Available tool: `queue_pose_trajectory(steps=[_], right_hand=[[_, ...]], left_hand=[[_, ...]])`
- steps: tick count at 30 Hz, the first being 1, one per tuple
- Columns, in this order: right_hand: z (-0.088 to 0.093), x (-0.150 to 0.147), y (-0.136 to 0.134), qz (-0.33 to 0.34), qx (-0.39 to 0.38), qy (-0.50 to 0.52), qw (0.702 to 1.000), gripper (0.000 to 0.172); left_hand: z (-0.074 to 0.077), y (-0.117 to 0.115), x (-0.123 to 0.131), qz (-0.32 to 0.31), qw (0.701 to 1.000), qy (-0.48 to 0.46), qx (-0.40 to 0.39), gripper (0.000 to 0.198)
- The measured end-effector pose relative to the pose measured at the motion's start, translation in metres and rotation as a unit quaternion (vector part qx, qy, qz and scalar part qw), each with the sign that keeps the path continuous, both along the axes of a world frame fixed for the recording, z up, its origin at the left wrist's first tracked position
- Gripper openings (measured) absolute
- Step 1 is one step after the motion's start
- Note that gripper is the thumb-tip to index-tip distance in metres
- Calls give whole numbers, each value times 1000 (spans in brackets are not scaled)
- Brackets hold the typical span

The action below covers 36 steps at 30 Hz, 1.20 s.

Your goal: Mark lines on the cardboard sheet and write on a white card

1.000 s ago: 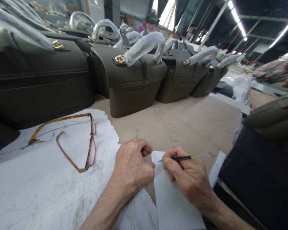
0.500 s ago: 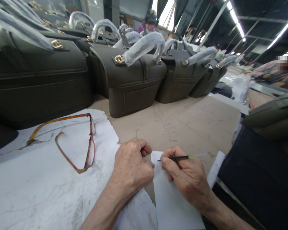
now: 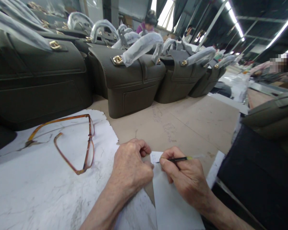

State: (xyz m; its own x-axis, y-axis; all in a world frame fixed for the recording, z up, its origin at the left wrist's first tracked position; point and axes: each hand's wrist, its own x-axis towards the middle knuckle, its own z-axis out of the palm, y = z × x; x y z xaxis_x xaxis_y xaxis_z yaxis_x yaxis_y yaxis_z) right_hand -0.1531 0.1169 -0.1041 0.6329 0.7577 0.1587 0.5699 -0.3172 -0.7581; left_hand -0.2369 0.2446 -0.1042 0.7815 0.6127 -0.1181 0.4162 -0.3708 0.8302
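Writing on a slip of white paper [image 3: 169, 195] at 6 o'clock on the brown cardboard worktop [image 3: 189, 123]. Right hand [image 3: 186, 180] is pinching a thin pen [image 3: 176, 159], fingers closed on the barrel, tip touching the slip's top edge. Left hand [image 3: 131, 166] is curled into a loose fist, resting at the slip's left edge, holding nothing that can be seen.

Risks, as a judgement: if the left hand is lifting, the slip could be sliding under the pen and smearing the line. Tortoiseshell glasses [image 3: 74, 143] are lying open at 9 o'clock on a torn white sheet [image 3: 38, 191], near the left forearm; a sweep could be knocking them.

Containers: dark olive handbags [image 3: 132, 80] are standing in a row from 10 to 1 o'clock, handles wrapped in white foam [image 3: 141, 46], flaps closed; contents cannot be told.
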Motion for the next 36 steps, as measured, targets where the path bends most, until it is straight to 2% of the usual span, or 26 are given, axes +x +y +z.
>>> queue_pose_trajectory(steps=[16, 26, 36], right_hand=[[0, 0, 1, -19, 15, 0, 1000, 22], [-2, 1, 3, -5, 22, -13, 1000, 21], [-4, 2, -1, -56, 63, 37, 996, 22]], left_hand=[[1, 0, 0, 2, 1000, 1, -3, 21], [0, 0, 0, 0, 1000, 4, 3, 22], [-1, 1, 0, 18, 1000, -8, -5, 17]])
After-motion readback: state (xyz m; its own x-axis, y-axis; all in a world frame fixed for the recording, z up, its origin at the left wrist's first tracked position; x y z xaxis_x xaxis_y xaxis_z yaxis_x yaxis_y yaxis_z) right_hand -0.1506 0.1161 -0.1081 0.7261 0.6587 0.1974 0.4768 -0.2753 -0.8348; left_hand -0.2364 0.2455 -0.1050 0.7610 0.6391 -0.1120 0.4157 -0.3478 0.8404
